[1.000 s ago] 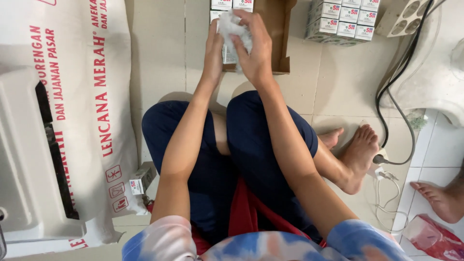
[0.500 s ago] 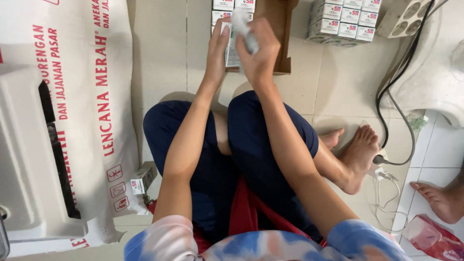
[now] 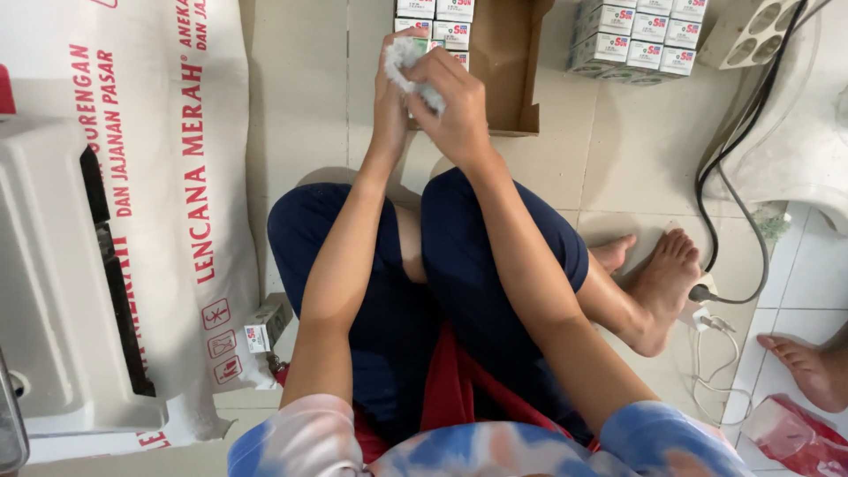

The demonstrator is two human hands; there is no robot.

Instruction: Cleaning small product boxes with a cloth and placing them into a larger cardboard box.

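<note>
While both hands (image 3: 433, 97) pinch it, white wrapper (image 3: 408, 64) between grips

We see bare tile far left of the cardboard box (image 3: 503, 66); stacked cartons (image 3: 636, 35) and cables (image 3: 733, 203) crowd the far right.

White crumpled wad (image 3: 413, 72), soft, paper or plastic, can't tell which; bunched up, held w/ both hands above knees, over open brown carton.
</note>
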